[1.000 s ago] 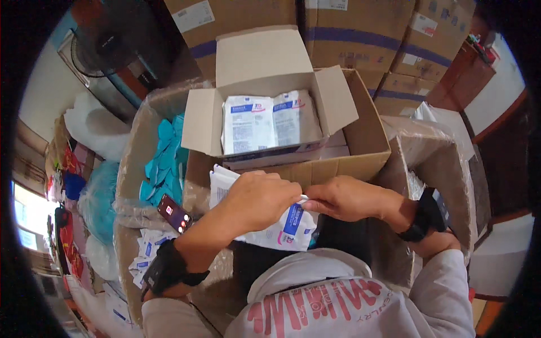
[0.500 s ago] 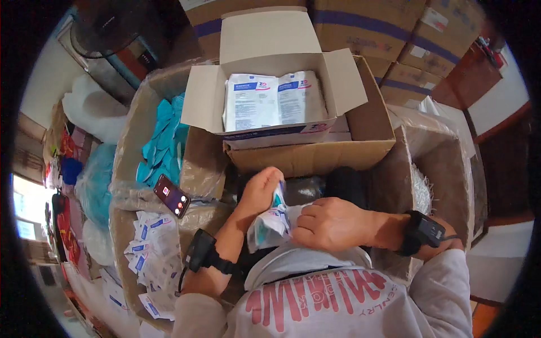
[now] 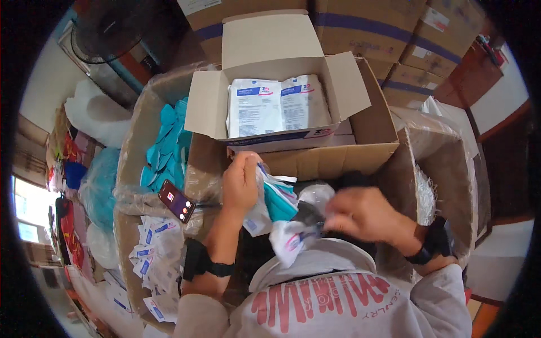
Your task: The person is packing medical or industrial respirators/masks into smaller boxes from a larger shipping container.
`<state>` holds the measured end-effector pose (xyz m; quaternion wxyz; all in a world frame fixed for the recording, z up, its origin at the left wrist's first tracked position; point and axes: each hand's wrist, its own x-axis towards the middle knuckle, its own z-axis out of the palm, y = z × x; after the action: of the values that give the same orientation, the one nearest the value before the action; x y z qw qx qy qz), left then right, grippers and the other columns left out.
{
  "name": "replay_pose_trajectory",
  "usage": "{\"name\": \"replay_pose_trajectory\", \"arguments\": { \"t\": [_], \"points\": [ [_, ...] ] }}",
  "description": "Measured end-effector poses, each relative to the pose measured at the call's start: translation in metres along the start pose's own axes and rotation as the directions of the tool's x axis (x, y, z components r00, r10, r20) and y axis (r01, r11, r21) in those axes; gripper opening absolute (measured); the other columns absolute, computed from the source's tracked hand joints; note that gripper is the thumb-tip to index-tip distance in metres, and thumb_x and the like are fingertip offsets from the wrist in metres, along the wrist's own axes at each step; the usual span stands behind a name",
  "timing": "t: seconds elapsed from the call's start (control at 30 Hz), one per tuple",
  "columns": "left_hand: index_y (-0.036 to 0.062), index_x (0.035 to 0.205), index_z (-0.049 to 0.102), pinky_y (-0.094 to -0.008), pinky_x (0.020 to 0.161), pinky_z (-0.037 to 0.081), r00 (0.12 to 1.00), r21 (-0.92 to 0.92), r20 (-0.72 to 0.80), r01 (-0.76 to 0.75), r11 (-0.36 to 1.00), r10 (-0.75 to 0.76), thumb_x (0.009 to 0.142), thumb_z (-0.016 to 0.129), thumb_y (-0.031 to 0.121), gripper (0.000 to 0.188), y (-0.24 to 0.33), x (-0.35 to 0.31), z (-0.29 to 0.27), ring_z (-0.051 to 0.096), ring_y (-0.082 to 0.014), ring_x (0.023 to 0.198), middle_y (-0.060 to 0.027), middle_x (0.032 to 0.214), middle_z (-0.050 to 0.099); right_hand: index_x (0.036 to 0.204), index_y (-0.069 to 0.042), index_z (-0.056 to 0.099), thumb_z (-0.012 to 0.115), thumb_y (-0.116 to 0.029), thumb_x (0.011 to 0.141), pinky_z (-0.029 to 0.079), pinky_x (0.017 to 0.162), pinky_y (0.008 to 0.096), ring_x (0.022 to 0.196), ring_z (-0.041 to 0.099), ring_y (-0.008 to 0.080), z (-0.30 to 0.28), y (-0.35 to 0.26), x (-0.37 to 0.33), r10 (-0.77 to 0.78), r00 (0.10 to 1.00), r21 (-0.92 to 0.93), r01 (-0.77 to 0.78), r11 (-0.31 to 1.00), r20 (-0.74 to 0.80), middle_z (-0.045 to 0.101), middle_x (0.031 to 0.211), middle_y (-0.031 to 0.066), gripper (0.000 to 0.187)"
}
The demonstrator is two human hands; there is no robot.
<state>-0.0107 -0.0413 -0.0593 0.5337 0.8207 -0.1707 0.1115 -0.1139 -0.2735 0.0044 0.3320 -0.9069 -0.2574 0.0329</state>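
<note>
- Centrally, we see a torn white sachet (image 3: 269,205) with a teal glove (image 3: 280,201) showing out of it, held upright just below the front edge of a big cardboard box (image 3: 372,147).
- Our left hand (image 3: 241,183) is clenched around the top of that sachet, fingers curled over its upper edge, thumb side toward the box.
- Our right hand (image 3: 363,214) is blurred; its fingers seem bent near a crumpled white wrapper (image 3: 290,241) with pink and blue print, but we cannot tell for certain whether they grip it.
- Both wrists wear black bands, and our grey sweatshirt (image 3: 332,298) with red lettering fills the lower middle.
- Inside the big cardboard box sits a smaller open white carton (image 3: 265,84), flaps spread, with flat white packets (image 3: 279,107) standing in it, printed in blue.
- To our left, a plastic-lined cardboard bin (image 3: 132,169) holds a heap of loose teal gloves (image 3: 166,149).
- A dark phone (image 3: 176,201) with a lit screen lies on the plastic at that bin's near edge, just beside our left forearm.
- Lower left, many small white sachets (image 3: 149,253) with blue marks lie scattered in a pile.
- To our right, another cardboard box lined with clear plastic (image 3: 445,163) stands open.
- Beyond, stacked brown cartons (image 3: 366,28) with a blue stripe rise along the top, and a dark fan (image 3: 104,34) stands at upper left.
</note>
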Motion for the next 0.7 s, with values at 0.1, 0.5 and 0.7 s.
{"name": "replay_pose_trajectory", "arguments": {
  "t": [0.1,0.5,0.7],
  "points": [
    [0.0013,0.085,0.054,-0.0319,0.065,0.044,0.996,0.038,-0.065,-0.064,0.997,0.066,0.092,0.04,0.017,0.022,0.015,-0.008,0.005,0.057,-0.025,0.07,-0.0131,0.076,0.058,0.078,-0.004,0.057,0.058,-0.042,0.079,0.045,0.057,0.0425,0.066,0.058,0.0336,0.0,-0.005,0.027,0.072,0.995,0.021,-0.071,0.997,-0.066,0.058,0.072,0.0147,0.038],
    [-0.0003,0.088,0.052,-0.0271,0.066,0.042,0.943,-0.137,-0.325,0.026,0.99,-0.07,0.093,0.037,0.015,0.022,0.018,-0.019,0.001,0.052,-0.016,0.071,-0.008,0.079,0.056,0.086,-0.002,0.051,0.07,-0.023,0.074,0.046,0.056,0.0317,0.063,0.057,0.0236,0.038,0.001,0.051,0.231,0.935,0.228,-0.172,0.958,-0.267,0.056,0.075,0.0122,0.03],
    [0.0017,0.088,0.05,-0.0241,0.063,0.039,0.934,-0.079,-0.357,-0.005,0.997,-0.023,0.094,0.036,0.018,0.022,0.018,-0.014,0.009,0.046,-0.0111,0.069,-0.0039,0.078,0.05,0.094,-0.003,0.049,0.067,-0.016,0.075,0.047,0.06,0.034,0.071,0.058,0.0278,0.049,0.003,0.049,0.06,0.944,-0.007,-0.066,0.998,-0.324,0.057,0.088,0.0126,0.029]
  ]
}}
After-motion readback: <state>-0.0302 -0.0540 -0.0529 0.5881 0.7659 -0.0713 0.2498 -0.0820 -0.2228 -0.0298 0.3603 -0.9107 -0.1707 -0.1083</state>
